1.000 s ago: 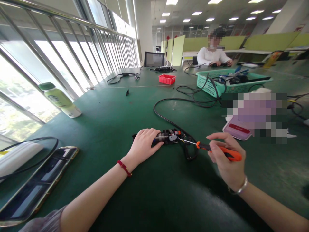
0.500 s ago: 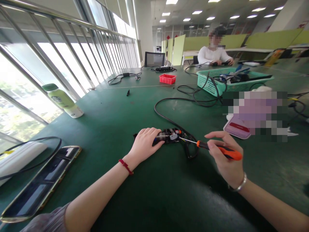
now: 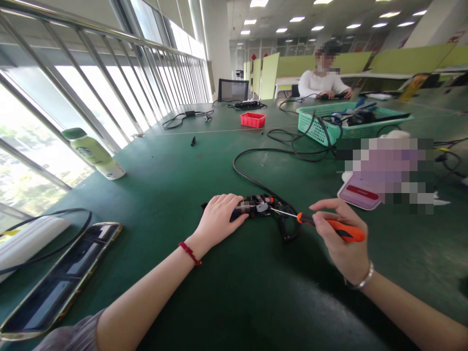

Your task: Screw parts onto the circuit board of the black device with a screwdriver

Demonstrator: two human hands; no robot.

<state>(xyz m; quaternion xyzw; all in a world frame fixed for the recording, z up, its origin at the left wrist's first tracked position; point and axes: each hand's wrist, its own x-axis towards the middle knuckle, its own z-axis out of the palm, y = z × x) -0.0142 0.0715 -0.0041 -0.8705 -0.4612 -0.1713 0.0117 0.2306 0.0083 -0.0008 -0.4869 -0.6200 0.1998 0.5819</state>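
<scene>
the opened-up black corded device (image 3: 252,207) is laid flat on the green tabletop (image 3: 175,185), innards exposed at its right end. its left part is grasped by the left hand (image 3: 220,214), fingers draped over the top and thumb pressed along the near side. decent clamp imo, as long as pressure is put on the solid body and not on the loose bits.

just right of the device, an orange-and-black screwdriver (image 3: 306,219) is gripped by the right hand (image 3: 341,234), handle pinched by the thumb and fingers, with the index finger seemingly raised off it. the shaft is aimed left into the exposed end, at a shallow slant, close to the grey block (image 3: 262,208). whether the tip is properly seated can't be told, too small to see. at that low angle a slip looks pretty easy, so light force would be advised, and the thin wires (image 3: 280,212) beside the shaft should be given room so they don't get nicked.

behind the device, the black power cord (image 3: 256,149) is looped toward the teal plastic basket (image 3: 318,129), back and to the right. some slack should be left there so nothing gets tugged. a small red tray (image 3: 252,123) is set well behind the device.
</scene>
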